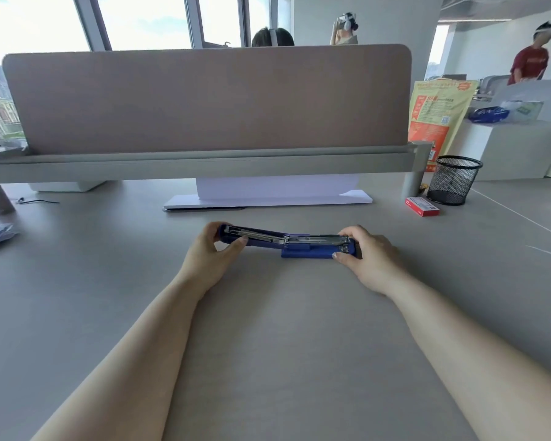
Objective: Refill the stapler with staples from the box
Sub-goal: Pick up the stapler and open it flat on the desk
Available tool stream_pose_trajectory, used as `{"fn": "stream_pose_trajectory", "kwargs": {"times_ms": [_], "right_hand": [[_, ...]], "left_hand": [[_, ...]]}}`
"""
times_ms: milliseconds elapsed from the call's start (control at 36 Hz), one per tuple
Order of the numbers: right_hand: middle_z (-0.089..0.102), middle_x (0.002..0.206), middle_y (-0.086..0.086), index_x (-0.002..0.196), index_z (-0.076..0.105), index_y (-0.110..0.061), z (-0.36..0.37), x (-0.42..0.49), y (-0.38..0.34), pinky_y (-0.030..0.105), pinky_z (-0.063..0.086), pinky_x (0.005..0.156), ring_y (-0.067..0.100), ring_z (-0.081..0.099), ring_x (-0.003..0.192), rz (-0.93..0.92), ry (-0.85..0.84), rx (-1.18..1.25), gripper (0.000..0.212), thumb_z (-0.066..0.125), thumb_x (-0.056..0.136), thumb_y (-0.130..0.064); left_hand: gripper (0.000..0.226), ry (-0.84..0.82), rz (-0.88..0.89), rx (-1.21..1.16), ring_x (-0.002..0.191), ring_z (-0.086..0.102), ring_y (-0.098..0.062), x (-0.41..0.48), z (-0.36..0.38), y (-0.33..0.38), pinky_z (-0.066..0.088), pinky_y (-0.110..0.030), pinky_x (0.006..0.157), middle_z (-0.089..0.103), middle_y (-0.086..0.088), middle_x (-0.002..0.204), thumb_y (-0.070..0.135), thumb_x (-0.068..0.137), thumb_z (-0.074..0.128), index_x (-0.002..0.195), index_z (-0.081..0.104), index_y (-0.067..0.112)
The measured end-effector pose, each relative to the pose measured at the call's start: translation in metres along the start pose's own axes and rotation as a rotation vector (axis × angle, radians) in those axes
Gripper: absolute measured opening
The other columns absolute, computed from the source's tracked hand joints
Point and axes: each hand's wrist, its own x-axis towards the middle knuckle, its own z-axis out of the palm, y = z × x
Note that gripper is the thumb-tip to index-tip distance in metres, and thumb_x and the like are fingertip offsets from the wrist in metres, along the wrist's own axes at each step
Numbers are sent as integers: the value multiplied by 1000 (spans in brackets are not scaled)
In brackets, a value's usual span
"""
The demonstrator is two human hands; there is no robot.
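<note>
A blue stapler (303, 248) lies on the grey desk, swung fully open so its lid stretches left and its metal staple channel faces up. My left hand (209, 254) grips the far left end of the folded-back lid. My right hand (368, 254) holds the right end of the base and channel. A small red staple box (422, 206) lies flat and closed at the back right, well apart from both hands.
A black mesh pen cup (454, 179) stands just behind the box. A white monitor stand (268, 202) sits under the brown desk divider (204, 97). An orange and yellow bag (436, 119) leans at the right. People stand beyond the divider.
</note>
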Motion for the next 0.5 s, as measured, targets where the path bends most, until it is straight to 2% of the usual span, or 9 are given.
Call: {"fn": "stream_pose_trajectory", "kwargs": {"times_ms": [56, 139, 222, 333, 389, 444, 500], "right_hand": [[59, 102, -2, 114, 53, -27, 0, 0, -2, 35, 39, 81, 28, 49, 103, -1, 8, -62, 33, 58, 84, -41], [63, 108, 0, 110, 56, -25, 0, 1, -2, 33, 37, 78, 28, 49, 104, 7, 9, -98, 31, 56, 84, -43], [63, 105, 2, 105, 58, -24, 0, 2, -1, 32, 37, 76, 29, 50, 102, 11, 13, -106, 29, 56, 84, -44], [58, 92, -2, 98, 59, -24, -2, 1, -2, 32, 35, 72, 29, 51, 100, 12, 15, -116, 26, 57, 82, -45], [59, 98, -4, 104, 59, -27, -3, 0, -3, 33, 40, 78, 28, 52, 105, 23, 4, -85, 29, 59, 81, -45], [61, 116, -4, 117, 54, -28, -4, -1, -4, 37, 43, 91, 26, 50, 113, 13, -14, -63, 43, 61, 79, -46], [57, 129, -2, 127, 48, -26, -5, -3, -6, 39, 42, 98, 25, 48, 119, 16, -21, -42, 56, 63, 78, -47]], "left_hand": [[38, 33, -38, 119, 111, 54, -19, 2, 3, 0, 37, -27, 84, 60, 3, 111, 38, 82, 64, 115, 55, 20], [38, 53, -40, 315, 112, 55, -30, 4, 5, -2, 41, -37, 96, 64, -4, 115, 46, 84, 57, 114, 56, 21], [36, 34, -46, 413, 103, 58, -34, 8, 5, -6, 41, -45, 98, 68, -7, 105, 52, 84, 51, 104, 58, 23], [38, 18, -36, 494, 101, 59, -35, 7, 6, -5, 37, -47, 100, 68, -7, 96, 54, 85, 47, 102, 57, 22], [46, 7, -51, 527, 113, 54, -34, 7, 7, -5, 32, -46, 105, 65, -9, 114, 53, 86, 47, 117, 54, 19], [58, -7, -51, 551, 125, 46, -31, 6, 7, -5, 27, -44, 109, 54, -8, 135, 53, 86, 47, 133, 44, 19], [62, -9, -40, 540, 129, 42, -31, 3, 6, -3, 27, -43, 110, 45, -9, 143, 52, 86, 48, 138, 37, 19]]}}
